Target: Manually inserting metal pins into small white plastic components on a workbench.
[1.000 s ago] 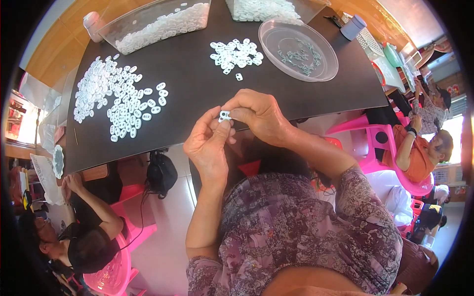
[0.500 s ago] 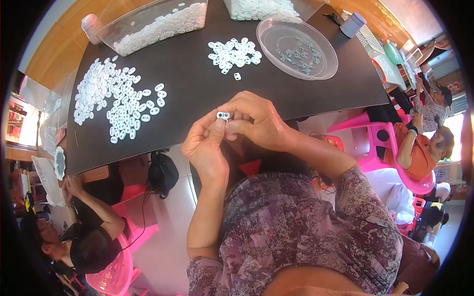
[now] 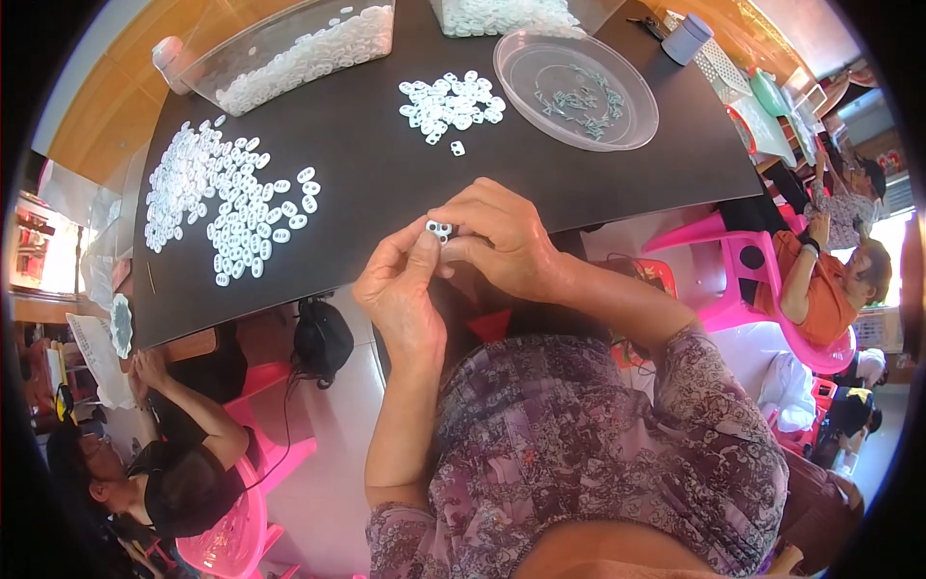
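Both my hands meet just off the table's near edge, around a small white plastic piece (image 3: 439,230) with two dark round holes. My left hand (image 3: 405,289) pinches it between thumb and fingers. From the other side, my right hand (image 3: 506,241) closes its thumb and fingers on the same piece; the fingertips partly hide it. Beyond my hands lies a small pile of similar white pieces (image 3: 451,101), with one loose piece (image 3: 457,149) nearer to me. A round clear tray (image 3: 632,135) at the right holds many small thin metal parts.
A large heap of white oval pieces (image 3: 241,217) covers the left of the dark table (image 3: 357,183). Clear bins (image 3: 280,39) of white pieces stand along the back. A grey-lidded container (image 3: 687,41) is at the far right. Other people sit on pink chairs at both sides.
The white piece has tilted slightly between my fingers. The view has shifted a little; both hands stay closed together in nearly the same place.
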`<state>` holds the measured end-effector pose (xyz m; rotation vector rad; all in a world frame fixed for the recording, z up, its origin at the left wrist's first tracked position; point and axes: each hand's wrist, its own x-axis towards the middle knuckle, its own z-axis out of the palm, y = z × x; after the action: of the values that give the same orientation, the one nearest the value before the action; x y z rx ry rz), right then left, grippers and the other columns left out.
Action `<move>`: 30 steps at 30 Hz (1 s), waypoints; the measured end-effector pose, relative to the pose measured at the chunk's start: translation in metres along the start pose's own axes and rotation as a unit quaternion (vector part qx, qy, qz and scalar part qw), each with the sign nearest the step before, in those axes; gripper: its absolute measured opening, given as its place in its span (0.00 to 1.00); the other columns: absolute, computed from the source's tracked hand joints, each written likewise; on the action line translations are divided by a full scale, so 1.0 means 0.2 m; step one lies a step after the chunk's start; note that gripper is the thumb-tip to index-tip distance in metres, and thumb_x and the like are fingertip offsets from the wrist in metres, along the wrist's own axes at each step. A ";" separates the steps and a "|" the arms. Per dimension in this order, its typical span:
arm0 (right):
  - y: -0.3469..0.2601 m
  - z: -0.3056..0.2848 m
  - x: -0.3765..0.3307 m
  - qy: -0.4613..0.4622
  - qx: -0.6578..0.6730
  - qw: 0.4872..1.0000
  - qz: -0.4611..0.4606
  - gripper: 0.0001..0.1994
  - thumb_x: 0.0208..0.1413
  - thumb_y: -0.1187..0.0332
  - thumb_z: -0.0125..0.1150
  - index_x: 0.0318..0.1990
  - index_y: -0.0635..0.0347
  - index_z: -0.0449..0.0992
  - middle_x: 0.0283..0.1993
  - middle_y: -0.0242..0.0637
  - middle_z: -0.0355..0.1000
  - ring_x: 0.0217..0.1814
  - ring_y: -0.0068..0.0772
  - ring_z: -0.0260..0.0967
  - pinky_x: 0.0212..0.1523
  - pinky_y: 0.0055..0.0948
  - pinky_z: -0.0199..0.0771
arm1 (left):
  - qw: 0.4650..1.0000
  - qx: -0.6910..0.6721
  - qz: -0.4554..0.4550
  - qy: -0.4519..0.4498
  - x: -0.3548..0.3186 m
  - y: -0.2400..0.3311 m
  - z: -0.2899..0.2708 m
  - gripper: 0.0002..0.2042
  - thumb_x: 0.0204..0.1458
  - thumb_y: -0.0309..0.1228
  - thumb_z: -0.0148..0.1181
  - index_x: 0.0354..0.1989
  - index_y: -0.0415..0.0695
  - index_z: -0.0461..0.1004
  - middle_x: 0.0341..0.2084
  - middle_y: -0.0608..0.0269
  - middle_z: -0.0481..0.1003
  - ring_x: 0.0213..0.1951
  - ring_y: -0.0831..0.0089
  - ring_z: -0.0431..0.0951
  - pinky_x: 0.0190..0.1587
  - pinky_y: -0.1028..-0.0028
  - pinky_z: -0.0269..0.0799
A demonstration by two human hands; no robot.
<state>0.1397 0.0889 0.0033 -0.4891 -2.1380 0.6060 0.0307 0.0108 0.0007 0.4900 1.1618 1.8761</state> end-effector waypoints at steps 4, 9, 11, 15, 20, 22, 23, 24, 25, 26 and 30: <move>0.00 -0.02 -0.01 -0.002 0.013 1.000 -0.001 0.15 0.38 0.80 0.61 0.39 0.65 0.75 0.33 0.38 0.72 0.33 0.36 0.67 0.31 0.29 0.68 | 1.000 0.015 -0.001 -0.023 0.00 0.01 -0.02 0.07 0.49 0.20 0.58 0.36 0.31 0.75 0.25 0.61 0.74 0.23 0.77 0.70 0.27 0.81 0.67; -0.02 -0.02 -0.01 0.001 0.025 1.000 0.005 0.15 0.38 0.80 0.61 0.39 0.65 0.75 0.32 0.38 0.71 0.31 0.33 0.67 0.31 0.28 0.67 | 0.999 0.019 0.019 -0.033 0.00 0.01 -0.02 0.07 0.48 0.20 0.59 0.36 0.31 0.75 0.24 0.61 0.73 0.22 0.77 0.69 0.27 0.81 0.66; -0.05 -0.02 -0.01 -0.009 0.055 0.995 0.083 0.15 0.39 0.80 0.62 0.39 0.64 0.75 0.29 0.36 0.70 0.28 0.28 0.65 0.29 0.25 0.66 | 0.999 0.020 0.023 -0.033 0.00 0.02 -0.02 0.07 0.48 0.20 0.59 0.36 0.31 0.74 0.24 0.61 0.73 0.22 0.77 0.69 0.26 0.81 0.66; -0.05 -0.04 -0.01 -0.033 0.065 0.993 0.097 0.14 0.40 0.79 0.63 0.39 0.63 0.76 0.28 0.34 0.68 0.26 0.23 0.63 0.27 0.22 0.64 | 0.999 0.018 0.019 -0.036 -0.01 0.02 -0.02 0.08 0.48 0.20 0.59 0.37 0.31 0.74 0.25 0.62 0.73 0.23 0.78 0.69 0.27 0.81 0.66; -0.06 -0.04 -0.02 -0.031 0.132 0.980 0.148 0.14 0.42 0.79 0.62 0.40 0.63 0.76 0.28 0.32 0.68 0.26 0.19 0.62 0.27 0.20 0.63 | 0.999 0.001 0.022 -0.049 -0.02 0.01 -0.03 0.10 0.48 0.21 0.59 0.39 0.31 0.74 0.27 0.62 0.73 0.25 0.78 0.70 0.28 0.80 0.67; -0.07 -0.03 -0.02 -0.027 0.130 0.980 0.148 0.14 0.42 0.78 0.62 0.40 0.63 0.76 0.28 0.32 0.68 0.26 0.19 0.63 0.27 0.20 0.63 | 0.996 0.005 0.068 -0.060 -0.02 -0.02 -0.04 0.11 0.49 0.21 0.59 0.41 0.32 0.74 0.28 0.62 0.72 0.27 0.77 0.70 0.29 0.80 0.68; -0.07 -0.03 -0.02 -0.024 0.129 0.980 0.147 0.14 0.42 0.78 0.62 0.41 0.63 0.76 0.28 0.32 0.68 0.26 0.18 0.63 0.27 0.20 0.63 | 0.996 0.005 0.067 -0.060 -0.02 -0.03 -0.04 0.11 0.49 0.21 0.59 0.41 0.32 0.74 0.28 0.62 0.72 0.27 0.77 0.70 0.29 0.80 0.68; -0.07 -0.03 -0.02 -0.024 0.129 0.980 0.147 0.14 0.42 0.78 0.62 0.41 0.63 0.76 0.28 0.32 0.68 0.26 0.18 0.63 0.27 0.20 0.63 | 0.995 0.003 0.079 -0.061 -0.02 -0.04 -0.05 0.10 0.49 0.21 0.58 0.41 0.33 0.74 0.28 0.62 0.72 0.27 0.77 0.70 0.29 0.80 0.68; -0.08 -0.03 -0.02 -0.020 0.128 0.982 0.139 0.14 0.43 0.78 0.62 0.41 0.63 0.76 0.28 0.32 0.68 0.26 0.19 0.63 0.28 0.20 0.64 | 0.994 0.001 0.090 -0.061 -0.02 -0.04 -0.05 0.10 0.50 0.21 0.58 0.41 0.33 0.74 0.28 0.62 0.72 0.28 0.77 0.71 0.29 0.80 0.69; -0.08 -0.03 -0.02 -0.017 0.128 0.983 0.132 0.14 0.43 0.78 0.61 0.41 0.63 0.76 0.28 0.32 0.68 0.26 0.19 0.63 0.28 0.20 0.64 | 0.994 0.001 0.090 -0.061 -0.02 -0.04 -0.05 0.10 0.50 0.21 0.58 0.41 0.33 0.74 0.28 0.62 0.72 0.28 0.77 0.71 0.29 0.80 0.69; -0.11 -0.02 -0.01 0.002 0.126 0.984 0.128 0.13 0.40 0.79 0.61 0.37 0.64 0.75 0.24 0.35 0.69 0.28 0.27 0.64 0.28 0.25 0.65 | 0.993 -0.014 0.103 -0.057 -0.03 -0.05 -0.04 0.10 0.50 0.21 0.58 0.41 0.32 0.74 0.28 0.62 0.72 0.27 0.77 0.71 0.30 0.80 0.68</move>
<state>0.1409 0.0703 0.0165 -0.6268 -1.9725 1.0059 0.0336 0.0033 -0.0110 0.7147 1.0412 2.0078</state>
